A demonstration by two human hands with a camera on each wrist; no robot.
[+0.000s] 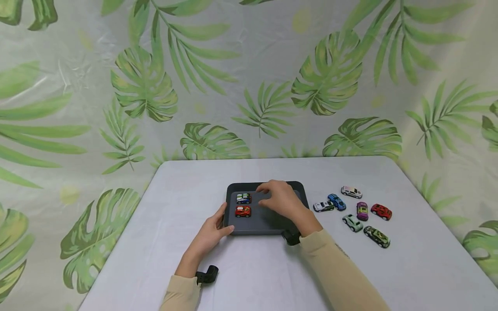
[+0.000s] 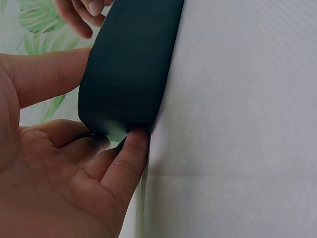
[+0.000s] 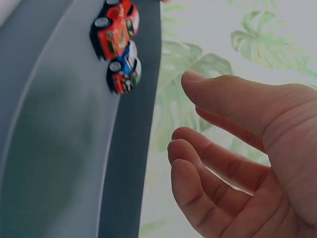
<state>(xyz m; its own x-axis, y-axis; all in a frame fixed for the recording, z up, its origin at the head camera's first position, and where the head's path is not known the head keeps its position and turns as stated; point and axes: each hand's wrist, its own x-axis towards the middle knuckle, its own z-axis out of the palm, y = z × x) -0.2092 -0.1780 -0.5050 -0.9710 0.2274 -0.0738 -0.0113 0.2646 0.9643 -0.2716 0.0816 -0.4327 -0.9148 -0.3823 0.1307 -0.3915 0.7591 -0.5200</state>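
A dark grey tray (image 1: 268, 222) lies on the white table with two toy cars in its left part: a blue, white and green toy car (image 1: 244, 198) behind a red toy car (image 1: 243, 211). My left hand (image 1: 209, 235) holds the tray's front left corner; in the left wrist view the thumb and fingertips (image 2: 136, 141) touch its outer wall. Above the tray, to the right of both cars, hovers my right hand (image 1: 281, 199). Its fingers are loosely bent and, in the right wrist view, nothing lies between thumb and fingers (image 3: 185, 183).
To the tray's right lie several loose toy cars, among them a white car (image 1: 351, 191), a blue car (image 1: 336, 201), a purple car (image 1: 362, 211), a red car (image 1: 381, 211) and a camouflage car (image 1: 376, 236). A leaf-patterned curtain (image 1: 210, 99) hangs behind the table (image 1: 155, 259).
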